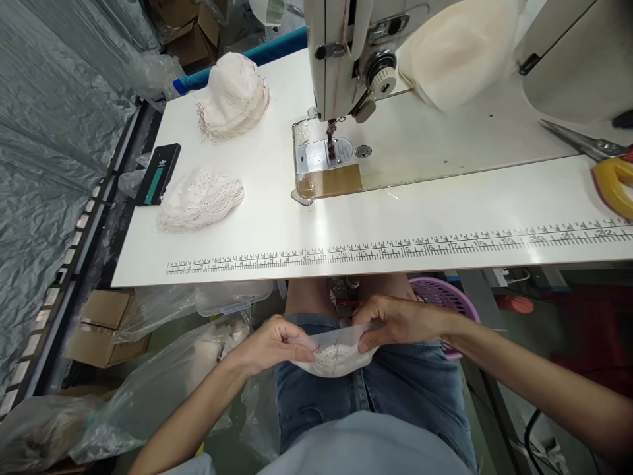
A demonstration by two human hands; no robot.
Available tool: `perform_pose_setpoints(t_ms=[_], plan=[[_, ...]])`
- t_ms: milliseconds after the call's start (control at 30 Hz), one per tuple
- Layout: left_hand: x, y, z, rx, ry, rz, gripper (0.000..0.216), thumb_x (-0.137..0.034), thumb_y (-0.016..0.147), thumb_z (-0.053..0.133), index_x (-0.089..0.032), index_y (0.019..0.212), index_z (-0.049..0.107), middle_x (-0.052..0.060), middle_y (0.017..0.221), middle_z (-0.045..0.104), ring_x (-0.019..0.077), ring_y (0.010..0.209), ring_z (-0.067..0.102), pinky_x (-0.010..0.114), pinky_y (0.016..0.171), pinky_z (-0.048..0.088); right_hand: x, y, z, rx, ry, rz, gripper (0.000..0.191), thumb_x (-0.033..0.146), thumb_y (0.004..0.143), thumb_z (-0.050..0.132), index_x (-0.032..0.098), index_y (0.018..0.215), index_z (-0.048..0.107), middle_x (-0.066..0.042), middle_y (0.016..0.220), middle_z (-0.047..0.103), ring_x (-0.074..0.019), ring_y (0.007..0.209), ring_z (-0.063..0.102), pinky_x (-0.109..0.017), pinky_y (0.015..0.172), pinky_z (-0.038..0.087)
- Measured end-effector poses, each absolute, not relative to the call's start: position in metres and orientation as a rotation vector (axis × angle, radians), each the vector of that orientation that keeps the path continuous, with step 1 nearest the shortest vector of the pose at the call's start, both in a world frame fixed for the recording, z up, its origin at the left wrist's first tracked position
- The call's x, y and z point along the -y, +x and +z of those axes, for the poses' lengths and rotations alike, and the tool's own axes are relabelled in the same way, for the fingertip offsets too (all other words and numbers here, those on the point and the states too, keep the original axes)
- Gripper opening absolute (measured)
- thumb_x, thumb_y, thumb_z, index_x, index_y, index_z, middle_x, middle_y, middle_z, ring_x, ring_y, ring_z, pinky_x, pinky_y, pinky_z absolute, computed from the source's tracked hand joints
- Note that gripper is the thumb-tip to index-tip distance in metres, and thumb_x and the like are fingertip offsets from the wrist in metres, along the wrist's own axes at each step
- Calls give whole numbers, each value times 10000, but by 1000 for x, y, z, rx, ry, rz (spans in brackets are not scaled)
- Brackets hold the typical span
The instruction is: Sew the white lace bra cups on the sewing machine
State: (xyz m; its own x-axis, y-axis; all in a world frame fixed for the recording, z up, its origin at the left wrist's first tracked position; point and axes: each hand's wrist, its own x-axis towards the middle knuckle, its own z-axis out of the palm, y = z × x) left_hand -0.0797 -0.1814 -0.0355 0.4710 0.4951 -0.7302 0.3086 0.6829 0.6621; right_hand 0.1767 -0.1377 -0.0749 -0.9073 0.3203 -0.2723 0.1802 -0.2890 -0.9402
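Over my lap I hold a small piece of white lacy fabric (339, 359), with a thin dark seam line across its middle. My left hand (279, 343) pinches its left edge between thumb and fingers. On the other side, my right hand (386, 323) grips the right edge, so the cloth hangs between the two. Above the table's front edge stands a sewing machine (332, 66), its needle and presser foot over the metal plate. White crocheted fabric (200, 201) lies on the table at left, and a white cap-shaped fabric piece (235, 95) with reddish thread ends sits behind it.
A ruler strip (395, 253) runs along the front of the white table (267, 224). Yellow-handled scissors (613, 171) lie at far right. Cream fabric (459, 53) rests under the machine arm. A black phone-like item (158, 175) is at left. Below are a purple basket (445, 297) and plastic bags (163, 382).
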Motion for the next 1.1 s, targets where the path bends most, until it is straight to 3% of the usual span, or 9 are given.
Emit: perform_pose_setpoints(t_ms=[100, 267, 533, 667, 833, 967, 1100], plan=[[184, -87, -42, -1107, 796, 219, 247, -365, 598, 787, -149, 712, 748, 46, 652, 693, 129, 611, 594, 221, 610, 452, 138, 190, -74, 1678, -721, 2452, 303, 395, 730, 680, 125, 867, 700, -40, 787, 672, -159, 739, 617, -253, 680, 478], [194, -93, -54, -1127, 673, 339, 303, -410, 569, 801, -122, 612, 719, 25, 555, 634, 91, 544, 535, 192, 562, 413, 153, 192, -80, 1415, -754, 2451, 426, 348, 622, 772, 157, 978, 637, -28, 922, 641, -183, 909, 589, -310, 817, 470], [195, -90, -44, -1226, 552, 376, 356, -421, 475, 841, -112, 595, 711, 17, 543, 615, 74, 521, 504, 176, 528, 389, 168, 173, -91, 1236, -876, 2307, 387, 411, 647, 746, 167, 916, 612, -1, 846, 627, -167, 844, 581, -298, 786, 449], [194, -89, -43, -1268, 549, 378, 379, -433, 443, 848, -115, 600, 714, 18, 536, 618, 79, 515, 505, 182, 528, 396, 167, 172, -93, 1215, -957, 2291, 405, 456, 631, 740, 153, 874, 625, 12, 760, 619, -145, 723, 578, -264, 680, 443], [193, -96, -43, -1229, 668, 336, 340, -432, 545, 806, -125, 675, 737, 47, 607, 671, 101, 562, 548, 194, 568, 417, 166, 179, -96, 1240, -936, 2321, 359, 424, 659, 729, 138, 864, 657, 5, 728, 635, -136, 685, 579, -245, 641, 435], [187, -95, -38, -1198, 930, 149, 268, -408, 650, 741, -156, 740, 751, 59, 695, 708, 131, 620, 591, 208, 589, 437, 162, 188, -92, 1359, -808, 2455, 344, 415, 705, 698, 148, 921, 689, -40, 865, 679, -175, 814, 611, -275, 732, 458], [179, -84, -36, -1096, 1083, -1, 292, -400, 650, 732, -171, 831, 749, 60, 813, 728, 174, 733, 638, 228, 655, 479, 159, 183, -87, 1556, -715, 2537, 367, 431, 723, 680, 154, 964, 692, -53, 908, 682, -197, 843, 619, -278, 733, 466]])
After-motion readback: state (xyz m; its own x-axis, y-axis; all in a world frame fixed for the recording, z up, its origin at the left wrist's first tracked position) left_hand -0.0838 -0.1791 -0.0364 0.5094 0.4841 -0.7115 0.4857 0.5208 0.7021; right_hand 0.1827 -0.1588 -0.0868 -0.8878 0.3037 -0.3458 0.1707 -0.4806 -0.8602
